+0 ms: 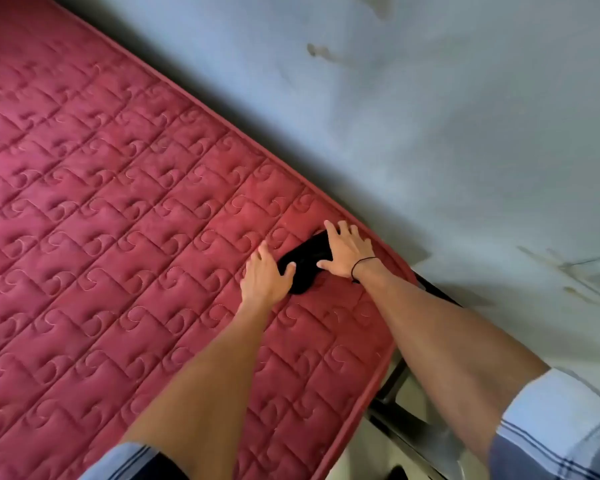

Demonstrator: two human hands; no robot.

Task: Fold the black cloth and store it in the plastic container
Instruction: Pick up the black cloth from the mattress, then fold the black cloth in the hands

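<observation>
The black cloth (303, 263) lies as a small folded bundle on a red quilted mattress (118, 220), close to the mattress's right edge. My left hand (265, 275) rests flat at the cloth's left end, thumb lying on the fabric. My right hand (347, 251) presses palm-down on the cloth's right end, fingers spread; a thin black band circles that wrist. Both hands cover part of the cloth. No plastic container is in view.
A pale blue-grey wall (430, 116) with stains runs along the mattress's far right edge. A dark metal bed frame (395, 386) shows beyond the mattress's lower right corner. The quilted surface stretches wide to the left.
</observation>
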